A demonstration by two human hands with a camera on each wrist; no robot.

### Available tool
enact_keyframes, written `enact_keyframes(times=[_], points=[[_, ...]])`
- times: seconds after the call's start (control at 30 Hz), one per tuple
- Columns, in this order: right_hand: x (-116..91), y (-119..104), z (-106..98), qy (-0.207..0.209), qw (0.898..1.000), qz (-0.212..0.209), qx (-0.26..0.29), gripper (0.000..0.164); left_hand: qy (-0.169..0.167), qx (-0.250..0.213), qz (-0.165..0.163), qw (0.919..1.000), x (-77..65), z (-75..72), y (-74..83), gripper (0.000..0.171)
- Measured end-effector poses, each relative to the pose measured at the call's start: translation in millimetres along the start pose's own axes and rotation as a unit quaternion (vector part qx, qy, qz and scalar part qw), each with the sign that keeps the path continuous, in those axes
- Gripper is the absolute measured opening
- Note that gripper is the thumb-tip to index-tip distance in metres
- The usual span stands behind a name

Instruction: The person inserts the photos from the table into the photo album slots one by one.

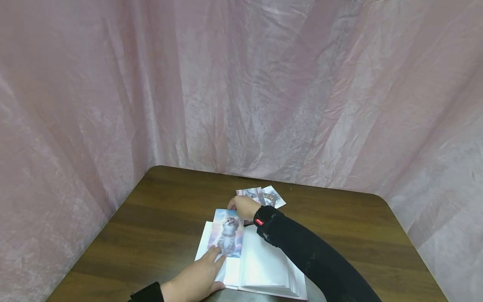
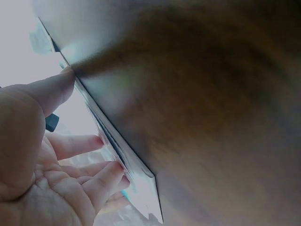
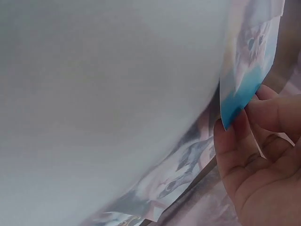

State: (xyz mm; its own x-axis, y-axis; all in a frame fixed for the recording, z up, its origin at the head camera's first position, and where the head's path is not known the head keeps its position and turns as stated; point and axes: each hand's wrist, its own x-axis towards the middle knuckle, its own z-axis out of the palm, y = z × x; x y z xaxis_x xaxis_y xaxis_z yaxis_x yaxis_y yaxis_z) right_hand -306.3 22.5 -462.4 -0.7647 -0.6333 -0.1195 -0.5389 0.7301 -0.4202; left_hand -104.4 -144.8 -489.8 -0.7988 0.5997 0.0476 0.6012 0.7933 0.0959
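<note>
An album (image 1: 264, 260) with white pages lies open on the table. Over its left page is a kitten picture card (image 1: 228, 235) in blue and pink. At the card's upper right corner my right hand (image 1: 244, 207) pinches the edge between thumb and fingers; the right wrist view shows the blue corner of the card (image 3: 242, 94) in that grip. My left hand (image 1: 198, 272) rests on the album's left page, fingertips touching the card's lower left part. In the left wrist view, the left thumb (image 2: 51, 92) lies against the album's edge (image 2: 127, 155).
Behind the right hand, other picture cards (image 1: 272, 197) lie loosely on the brown wooden table (image 1: 158, 205). A pink curtain (image 1: 241, 92) hangs behind the table's far edge. The right forearm in a black sleeve (image 1: 313, 247) passes over the album's right side.
</note>
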Motion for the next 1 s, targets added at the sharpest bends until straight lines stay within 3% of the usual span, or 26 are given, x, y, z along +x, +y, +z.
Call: enact_keyframes(times=[0.53,1.0], points=[[-5,-11,1,-0.034,0.999,-0.002,0.022,0.037,-0.023,-0.031,-0.018,0.9991,1.6,-1.1,-1.2,0.070],[-10,-17,3,-0.047,0.998,-0.032,0.000,0.028,-0.023,-0.021,-0.013,0.9994,1.8,1.7,-1.3,0.069]])
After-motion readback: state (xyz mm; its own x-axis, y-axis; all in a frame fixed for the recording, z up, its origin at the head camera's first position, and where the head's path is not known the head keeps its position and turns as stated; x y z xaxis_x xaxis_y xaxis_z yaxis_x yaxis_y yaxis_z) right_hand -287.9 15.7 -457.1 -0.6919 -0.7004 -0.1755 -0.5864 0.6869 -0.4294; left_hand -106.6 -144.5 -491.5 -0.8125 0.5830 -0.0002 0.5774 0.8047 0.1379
